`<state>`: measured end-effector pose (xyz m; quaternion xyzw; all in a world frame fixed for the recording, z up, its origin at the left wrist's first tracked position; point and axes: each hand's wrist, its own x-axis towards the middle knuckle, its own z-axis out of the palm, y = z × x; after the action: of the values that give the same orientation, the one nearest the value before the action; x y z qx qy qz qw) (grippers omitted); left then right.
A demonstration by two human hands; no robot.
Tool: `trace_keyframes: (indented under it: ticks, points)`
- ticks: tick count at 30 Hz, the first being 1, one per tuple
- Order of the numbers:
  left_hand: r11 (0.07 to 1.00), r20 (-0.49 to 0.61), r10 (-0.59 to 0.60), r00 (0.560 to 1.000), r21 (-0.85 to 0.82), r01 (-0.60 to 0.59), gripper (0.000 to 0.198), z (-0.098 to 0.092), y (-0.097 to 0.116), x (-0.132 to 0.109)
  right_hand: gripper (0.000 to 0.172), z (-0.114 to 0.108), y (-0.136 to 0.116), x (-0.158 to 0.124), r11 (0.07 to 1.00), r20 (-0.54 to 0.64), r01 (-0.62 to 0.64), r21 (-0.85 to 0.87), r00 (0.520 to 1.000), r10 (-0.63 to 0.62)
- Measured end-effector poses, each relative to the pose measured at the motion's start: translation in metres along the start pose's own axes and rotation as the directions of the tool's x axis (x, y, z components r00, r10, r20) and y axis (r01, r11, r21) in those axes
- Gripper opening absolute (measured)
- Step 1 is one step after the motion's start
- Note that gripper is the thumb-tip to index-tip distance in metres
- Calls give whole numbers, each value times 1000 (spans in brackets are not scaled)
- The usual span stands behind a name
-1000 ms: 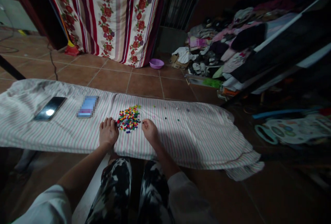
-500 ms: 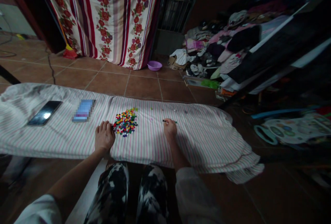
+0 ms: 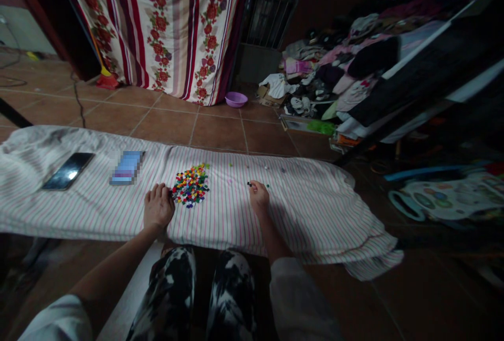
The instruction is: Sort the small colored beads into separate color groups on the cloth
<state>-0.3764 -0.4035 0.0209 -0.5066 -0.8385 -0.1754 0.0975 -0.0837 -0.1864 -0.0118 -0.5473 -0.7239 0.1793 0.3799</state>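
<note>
My left hand (image 3: 159, 206) rests palm down on the striped cloth, fingers lying along it. Its thumb side is next to the left edge of a heap of small multicoloured beads (image 3: 192, 186), where dark pieces show. Right of the heap, my right hand (image 3: 260, 198) is closed in a pinch, with small black beads (image 3: 249, 184) at its fingertips; which of them touch the cloth is too small to tell. A tiny green bead (image 3: 268, 185) lies just beside its knuckles. A pale pink bead group (image 3: 230, 181) sits between heap and hand.
Farther back on the striped cloth (image 3: 315, 215) are a light green bead (image 3: 231, 164), a white one (image 3: 266, 168) and a greyish one (image 3: 282, 170). A dark phone (image 3: 69, 171) and a blurred-screen phone (image 3: 126, 167) lie left. A purple basin (image 3: 236, 100) stands on the floor.
Both hands stay almost where they were. At the right fingertips the dark piece now looks like separate small black beads, and the fingers have shifted slightly.
</note>
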Motion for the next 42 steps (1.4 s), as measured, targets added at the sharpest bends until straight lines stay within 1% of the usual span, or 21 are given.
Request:
trace_keyframes:
  ticks: [3, 5, 7, 9, 12, 16, 20, 23, 26, 30, 33, 37, 42]
  points:
    - [1000, 11, -7, 1000, -8, 7, 29, -1, 1, 0, 34, -2, 2, -4, 998, -3, 30, 51, 1000, -30]
    - [1000, 20, -18, 1000, -12, 18, 30, -2, 1, 1, 35, -2, -3, -9, 998, -41, 33, 57, 999, -30]
    - [1000, 30, -26, 999, -17, 27, 31, -3, 2, 1, 35, -1, -13, -15, 998, -88, 45, 51, 995, -41]
    - [999, 36, -35, 999, -24, 36, 32, -3, 2, 2, 33, 3, -28, -23, 995, -82, 85, 60, 993, -80]
    - [999, 40, -39, 998, -28, 40, 32, -4, 3, 2, 30, 13, -56, -33, 982, 33, 154, 112, 987, -159]
    - [999, 33, -38, 999, -32, 40, 31, -4, 3, 1, 31, 32, -94, -44, 969, 215, 196, 151, 950, -225]
    - [999, 20, -32, 999, -30, 33, 31, -1, 2, 1, 37, 47, -128, -53, 960, 356, 257, 109, 892, -279]
    - [999, 16, -34, 999, -31, 35, 31, 1, 2, 0, 39, 55, -152, -56, 939, 452, 336, 68, 829, -329]
    - [999, 19, -38, 999, -34, 39, 31, 3, 1, 0, 39, 63, -175, -57, 920, 527, 392, 30, 776, -347]
    - [999, 22, -39, 999, -29, 40, 32, 2, 2, 0, 39, 71, -199, -56, 884, 574, 468, 0, 723, -383]
    - [998, 35, -45, 998, -29, 47, 33, 1, 3, 1, 39, 74, -209, -56, 867, 594, 498, -21, 704, -390]
    - [999, 46, -42, 998, -24, 43, 35, 1, 3, 1, 36, 76, -216, -56, 860, 589, 509, -38, 706, -392]
    - [999, 34, -38, 999, -27, 39, 37, 1, 2, 1, 22, 81, -218, -57, 863, 558, 505, -15, 720, -412]
